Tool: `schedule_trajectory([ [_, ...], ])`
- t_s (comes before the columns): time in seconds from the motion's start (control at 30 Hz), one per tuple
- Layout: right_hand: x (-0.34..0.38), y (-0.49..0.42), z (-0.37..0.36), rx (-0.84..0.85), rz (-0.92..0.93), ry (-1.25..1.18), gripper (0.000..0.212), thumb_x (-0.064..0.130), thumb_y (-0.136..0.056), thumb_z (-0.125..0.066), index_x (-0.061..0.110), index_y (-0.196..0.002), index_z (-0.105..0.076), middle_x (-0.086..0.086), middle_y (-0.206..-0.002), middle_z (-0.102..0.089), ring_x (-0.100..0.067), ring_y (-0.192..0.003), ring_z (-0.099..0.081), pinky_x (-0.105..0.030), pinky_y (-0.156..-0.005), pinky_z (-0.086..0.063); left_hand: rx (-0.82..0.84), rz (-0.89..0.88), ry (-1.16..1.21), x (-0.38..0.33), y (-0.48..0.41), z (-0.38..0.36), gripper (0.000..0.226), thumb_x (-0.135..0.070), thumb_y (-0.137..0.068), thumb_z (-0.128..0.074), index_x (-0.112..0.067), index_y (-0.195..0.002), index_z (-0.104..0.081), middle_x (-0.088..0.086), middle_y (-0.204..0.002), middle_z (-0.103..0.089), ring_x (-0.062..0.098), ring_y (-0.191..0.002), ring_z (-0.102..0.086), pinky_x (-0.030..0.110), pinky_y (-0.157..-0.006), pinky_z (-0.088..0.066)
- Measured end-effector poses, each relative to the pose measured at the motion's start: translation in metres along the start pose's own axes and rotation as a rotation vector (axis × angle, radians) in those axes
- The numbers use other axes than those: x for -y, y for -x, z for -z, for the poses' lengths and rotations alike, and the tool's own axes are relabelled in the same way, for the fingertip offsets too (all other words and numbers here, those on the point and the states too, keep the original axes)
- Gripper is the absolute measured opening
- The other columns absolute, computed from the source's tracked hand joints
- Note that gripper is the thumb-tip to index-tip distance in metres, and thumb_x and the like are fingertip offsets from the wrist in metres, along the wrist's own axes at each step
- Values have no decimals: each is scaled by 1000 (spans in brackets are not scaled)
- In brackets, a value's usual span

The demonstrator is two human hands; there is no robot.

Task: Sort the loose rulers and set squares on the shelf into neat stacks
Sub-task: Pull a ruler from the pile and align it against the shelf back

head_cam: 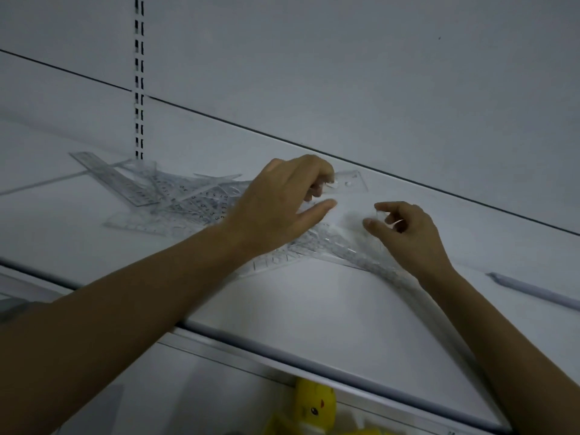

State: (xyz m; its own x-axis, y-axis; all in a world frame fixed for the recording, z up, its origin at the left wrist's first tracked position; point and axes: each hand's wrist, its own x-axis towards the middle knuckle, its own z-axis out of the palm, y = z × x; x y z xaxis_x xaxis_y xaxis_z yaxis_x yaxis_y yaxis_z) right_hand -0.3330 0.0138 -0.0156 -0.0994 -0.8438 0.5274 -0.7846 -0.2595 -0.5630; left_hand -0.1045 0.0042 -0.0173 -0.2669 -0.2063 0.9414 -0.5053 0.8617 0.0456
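Nearest, below the shelf (282, 312), a yellow toy (314, 406) shows. On the shelf, 2 bare forearms reach in. The right grip (408, 233) hovers with fingers curled over crossed clear rulers (317, 243) lying flat; I cannot tell whether it pinches one. A grey stick (533, 291) lies well to its right. The left grip (282, 202) grasps the end of a clear ruler (348, 182) in its curled fingers, thumb out. Further left sits a loose pile of rulers and set squares (175, 199), near the slotted upright (139, 89).
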Motion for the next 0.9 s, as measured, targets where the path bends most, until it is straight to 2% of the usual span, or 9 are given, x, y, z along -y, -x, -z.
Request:
schedule_trajectory([
  [0.07,-6,-1,2,-5,1,80,41,24,-82,-70,22,-120,-58,-2,-106,-53,-5,-71,-50,-12,-64,-36,-19,-90,-69,1,0,1,17,-18,-87,-58,-16,-100,-46,0,-80,-58,5,-72,-47,22,-73,-35],
  [0.17,-14,-1,3,2,23,177,43,15,-85,-65,15,-127,-57,-6,-109,-57,-5,-71,-51,-17,-74,-37,-34,-235,-227,-2,-4,4,25,-32,-95,-47,-16,-115,-45,7,-82,-63,20,-71,-56,32,-70,-40],
  [0.3,-15,5,2,9,36,151,37,15,-94,-49,11,-131,-55,-8,-123,-62,-17,-101,-58,-20,-88,-38,42,-413,-335,-12,-6,4,50,-42,-93,-48,-21,-136,-33,7,-82,-63,22,-65,-56,37,-64,-47],
  [0.4,-16,7,6,-26,99,200,34,20,-99,-41,11,-129,-55,-7,-123,-63,-24,-110,-60,-31,-95,-45,138,-525,-345,-18,-3,2,47,-45,-99,-32,-23,-141,-30,8,-84,-62,22,-65,-55,35,-58,-46],
  [0.5,-16,2,22,-63,168,268,35,23,-100,-37,12,-129,-52,-9,-115,-67,-28,-102,-64,-43,-88,-50,301,-662,-387,-20,4,0,49,-44,-100,-30,-19,-143,-29,7,-82,-60,20,-63,-54,31,-52,-45],
  [0.63,-35,4,66,-55,266,613,34,20,-100,-36,23,-131,-53,-5,-110,-69,-26,-97,-65,-30,-75,-46,412,-625,-377,-21,4,1,47,-42,-100,-32,-16,-138,-37,5,-80,-55,17,-58,-49,28,-44,-42],
  [0.73,-67,15,84,128,204,802,37,26,-101,-35,29,-136,-47,-5,-120,-65,-25,-105,-61,-32,-83,-46,502,-603,-399,-29,-5,-14,47,-42,-102,-20,-14,-136,-38,6,-78,-56,18,-54,-49,27,-40,-40],
  [0.83,-93,20,78,460,14,487,47,46,-99,-32,20,-135,-46,-8,-135,-54,-27,-120,-52,-36,-100,-41,501,-530,-400,-53,-25,-49,53,-44,-101,-17,-13,-133,-45,6,-78,-57,21,-51,-51,27,-36,-41],
  [0.9,-102,18,83,498,25,371,56,51,-96,-32,17,-140,-41,-5,-142,-47,-24,-127,-47,-36,-107,-36,443,-507,-456,-70,-41,-83,53,-44,-97,-26,-12,-129,-55,6,-78,-59,21,-49,-52,23,-36,-34],
])
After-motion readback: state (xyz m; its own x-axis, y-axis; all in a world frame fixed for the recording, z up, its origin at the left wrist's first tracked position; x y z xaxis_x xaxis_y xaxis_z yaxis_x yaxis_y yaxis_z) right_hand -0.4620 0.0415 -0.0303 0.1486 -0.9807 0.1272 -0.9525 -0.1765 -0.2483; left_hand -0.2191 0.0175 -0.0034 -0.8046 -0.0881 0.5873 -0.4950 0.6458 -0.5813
